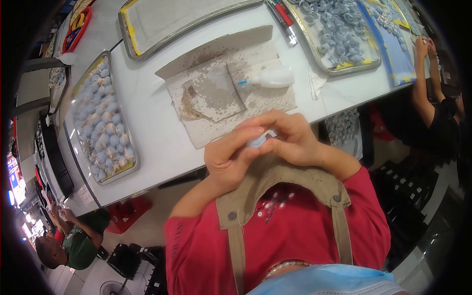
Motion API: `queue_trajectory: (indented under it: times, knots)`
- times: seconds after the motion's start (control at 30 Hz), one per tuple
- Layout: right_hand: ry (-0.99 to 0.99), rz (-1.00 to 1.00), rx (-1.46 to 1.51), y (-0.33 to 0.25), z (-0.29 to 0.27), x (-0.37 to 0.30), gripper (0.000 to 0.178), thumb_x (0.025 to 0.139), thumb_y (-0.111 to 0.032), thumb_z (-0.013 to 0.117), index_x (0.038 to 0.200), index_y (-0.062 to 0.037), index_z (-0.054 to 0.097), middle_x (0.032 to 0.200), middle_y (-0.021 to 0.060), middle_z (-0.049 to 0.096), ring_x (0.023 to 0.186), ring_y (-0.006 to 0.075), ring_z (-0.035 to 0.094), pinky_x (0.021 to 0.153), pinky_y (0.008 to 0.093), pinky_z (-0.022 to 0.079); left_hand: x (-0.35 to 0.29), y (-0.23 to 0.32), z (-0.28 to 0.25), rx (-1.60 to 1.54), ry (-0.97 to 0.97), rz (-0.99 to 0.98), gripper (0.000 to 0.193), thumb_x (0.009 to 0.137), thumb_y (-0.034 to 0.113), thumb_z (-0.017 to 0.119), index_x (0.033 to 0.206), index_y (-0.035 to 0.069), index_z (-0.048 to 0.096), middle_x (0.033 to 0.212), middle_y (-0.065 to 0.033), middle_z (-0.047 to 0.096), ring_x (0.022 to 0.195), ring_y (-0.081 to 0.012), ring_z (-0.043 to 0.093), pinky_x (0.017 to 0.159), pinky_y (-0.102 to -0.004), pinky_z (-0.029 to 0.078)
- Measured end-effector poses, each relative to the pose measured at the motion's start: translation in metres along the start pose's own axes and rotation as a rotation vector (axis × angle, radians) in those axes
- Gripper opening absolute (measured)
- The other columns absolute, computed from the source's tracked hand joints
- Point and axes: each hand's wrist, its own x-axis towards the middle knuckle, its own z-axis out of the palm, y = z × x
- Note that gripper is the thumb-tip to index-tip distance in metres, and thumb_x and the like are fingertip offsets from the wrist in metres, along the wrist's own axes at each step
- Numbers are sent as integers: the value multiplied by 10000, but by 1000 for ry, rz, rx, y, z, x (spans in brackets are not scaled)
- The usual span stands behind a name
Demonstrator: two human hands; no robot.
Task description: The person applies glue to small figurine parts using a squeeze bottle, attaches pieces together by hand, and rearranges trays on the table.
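Note:
My left hand (227, 158) and my right hand (296, 141) meet in front of my chest, at the table's near edge. Between their fingertips they pinch a small rounded light blue-grey piece (256, 142). Fingers cover most of it, so its kind cannot be made out. Just beyond my hands lies a stained cardboard sheet (268, 104) with a raised far flap. On it rest a smaller dirty cardboard piece (223, 91) and a white squeeze bottle (276, 76), lying on its side with its blue tip pointing left.
A metal tray (137, 160) at left holds round blue-grey pieces with beige bits. Another tray (351, 72) at right holds cupped grey-blue pieces. Pens (284, 20) lie beside it, below a large tray (142, 55). Co-workers sit at left (78, 241) and right (427, 98).

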Motion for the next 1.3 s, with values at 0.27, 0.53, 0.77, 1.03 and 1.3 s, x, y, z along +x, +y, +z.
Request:
queue_trajectory:
  times: [0.27, 0.53, 0.77, 1.03, 1.3]
  knots:
    - [-64, 159, 27, -1, -7, 3, 388, 813, -69, 637, 1166, 22, 504, 1190, 158, 550, 1070, 184, 539, 918, 312, 422, -2, -17, 0, -259, -11, -53, 297, 857, 109, 608, 1114, -31, 555, 1060, -156, 619, 972, -191, 589, 850, -278, 445]
    - [-79, 161, 124, -2, -5, 3, 410, 817, -54, 624, 1188, 24, 469, 1226, 169, 524, 1103, 194, 521, 929, 327, 424, 0, -18, 2, -417, -39, -75, 362, 825, 114, 648, 1125, -50, 530, 1128, -167, 580, 1037, -221, 561, 896, -306, 425]
    - [-77, 78, 73, 3, -2, -4, 360, 857, -30, 553, 1197, 32, 452, 1236, 173, 515, 1117, 204, 512, 933, 326, 420, 0, -15, 1, -228, -26, -6, 291, 822, 97, 647, 1067, -39, 568, 1046, -154, 619, 968, -198, 581, 852, -284, 438]
    - [-55, 162, 336, -5, 3, 4, 390, 872, -39, 519, 1245, 23, 420, 1287, 164, 469, 1157, 202, 477, 961, 328, 395, 4, -20, 6, -325, 51, 45, 317, 831, 105, 642, 1102, -28, 547, 1072, -159, 604, 998, -202, 570, 871, -296, 440]
    - [-30, 221, 488, -7, 8, 2, 407, 864, -39, 472, 1262, 9, 405, 1317, 158, 434, 1186, 200, 444, 995, 340, 355, 1, -23, 7, -322, 79, 27, 318, 827, 96, 643, 1103, -27, 543, 1104, -149, 588, 1023, -210, 560, 884, -306, 435]
